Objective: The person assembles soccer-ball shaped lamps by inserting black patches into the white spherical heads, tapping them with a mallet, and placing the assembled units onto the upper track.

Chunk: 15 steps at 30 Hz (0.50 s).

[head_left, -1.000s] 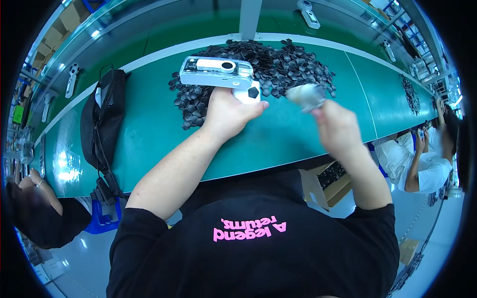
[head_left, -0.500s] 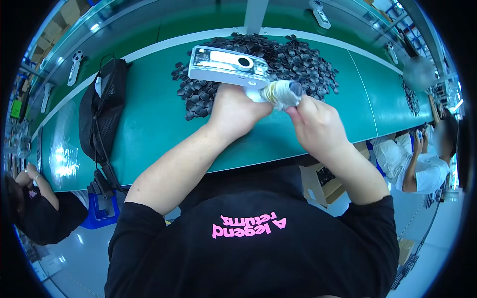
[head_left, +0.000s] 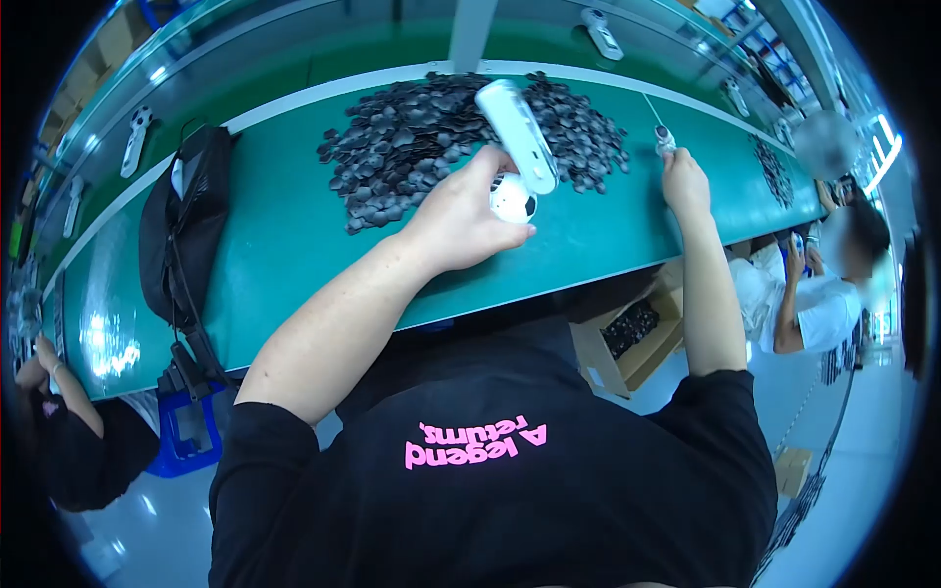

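My left hand (head_left: 469,211) is closed around a white handheld device with a football-patterned ball end (head_left: 514,199). Its long white body (head_left: 518,132) slants up and away over the table. Out to the right, my right hand (head_left: 686,184) grips a screwdriver (head_left: 664,140) by its wrapped handle; the thin shaft points up, away from the device. Behind the device spreads a large pile of small dark, flat, many-sided pieces (head_left: 402,137) on the green table (head_left: 284,265).
A black bag (head_left: 191,225) with straps lies on the left. Similar white devices (head_left: 134,142) rest along the far ledge. Below the table edge stands an open cardboard box (head_left: 598,358) holding dark pieces. One person (head_left: 833,309) sits at the right, another (head_left: 93,436) at the left.
My right hand has moved away to the right with the screwdriver, off the device. My left hand has turned the device, so its body now points upward and the ball end shows.
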Each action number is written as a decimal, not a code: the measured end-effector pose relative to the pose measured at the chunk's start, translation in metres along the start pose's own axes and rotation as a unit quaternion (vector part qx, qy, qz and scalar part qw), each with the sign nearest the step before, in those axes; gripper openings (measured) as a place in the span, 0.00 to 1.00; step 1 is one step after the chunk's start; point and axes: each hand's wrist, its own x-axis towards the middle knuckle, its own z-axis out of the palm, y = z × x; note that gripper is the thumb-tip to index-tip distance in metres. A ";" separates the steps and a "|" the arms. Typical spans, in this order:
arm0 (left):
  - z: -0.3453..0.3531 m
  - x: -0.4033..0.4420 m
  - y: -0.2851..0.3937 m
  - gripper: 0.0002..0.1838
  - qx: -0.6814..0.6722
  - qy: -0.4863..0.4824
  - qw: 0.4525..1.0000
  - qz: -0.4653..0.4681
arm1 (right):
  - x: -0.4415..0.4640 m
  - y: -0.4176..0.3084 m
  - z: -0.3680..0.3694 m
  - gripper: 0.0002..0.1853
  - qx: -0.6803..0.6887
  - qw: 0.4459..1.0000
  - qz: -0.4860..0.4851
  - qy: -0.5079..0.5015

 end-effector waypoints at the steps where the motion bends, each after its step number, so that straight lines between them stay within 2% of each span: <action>1: -0.001 -0.001 0.004 0.31 0.038 -0.028 0.999 0.016 | 0.005 0.013 0.011 0.13 -0.013 1.000 0.007 -0.009; 3: -0.004 -0.003 0.010 0.31 0.117 -0.083 0.988 0.048 | 0.004 0.028 0.016 0.12 -0.033 0.999 0.022 -0.028; 8: 0.001 -0.004 0.001 0.33 0.089 -0.106 0.990 0.038 | -0.023 -0.017 -0.022 0.12 -0.053 0.998 0.003 0.017; 10: 0.004 -0.003 -0.003 0.33 0.059 -0.104 0.992 0.049 | -0.039 -0.034 -0.032 0.15 0.139 0.979 -0.149 -0.010; 11: 0.006 -0.004 -0.005 0.33 0.043 -0.103 0.992 0.052 | -0.046 -0.042 -0.033 0.15 0.140 0.980 -0.142 -0.007; 12: 0.006 -0.004 -0.002 0.33 0.046 -0.109 0.991 0.055 | -0.053 -0.049 -0.033 0.15 0.184 0.967 -0.174 -0.041; 13: 0.006 -0.003 0.000 0.31 -0.003 -0.117 0.993 -0.003 | -0.058 -0.055 -0.033 0.15 0.227 0.949 -0.206 -0.074; 15: 0.006 -0.002 0.004 0.29 -0.099 -0.129 0.979 -0.122 | -0.066 -0.065 -0.031 0.14 0.219 0.955 -0.192 -0.052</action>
